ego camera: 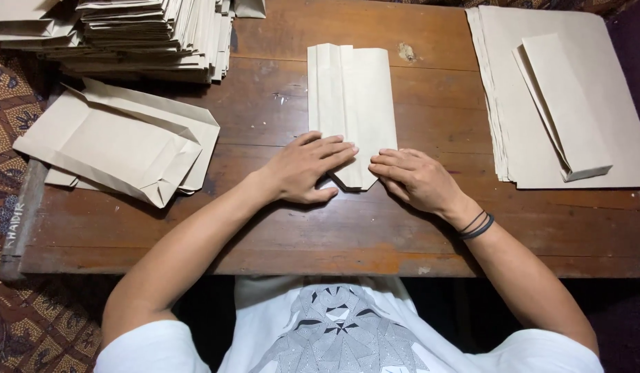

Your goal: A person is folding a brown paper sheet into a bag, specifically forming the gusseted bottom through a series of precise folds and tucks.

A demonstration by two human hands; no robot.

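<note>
Lying at the far left corner of the wooden worktop (278, 235), a tall stack of folded paper bags (147, 34) reaches the far edge. Nearer the left edge, a few finished bags (119, 141) rest overlapped and tilted, their folded bottoms pointing toward the near side. At the middle of the worktop lies a pale folded paper bag (351, 103), lengthwise from the far side toward the person, its near end creased to a blunt point. The left hand (306, 169) presses flat on this near end, fingers (337, 148) extended and held together, pointing right. The right hand (417, 179) lies just beside the point, fingers (389, 162) together and slightly curled, their tips touching the paper's right edge; dark bands (477, 226) circle its wrist. Neither hand clamps the paper. Toward the right edge, a pile of flat paper sheets (610, 103) carries one narrow folded piece (565, 103) on top, set at a slant.
</note>
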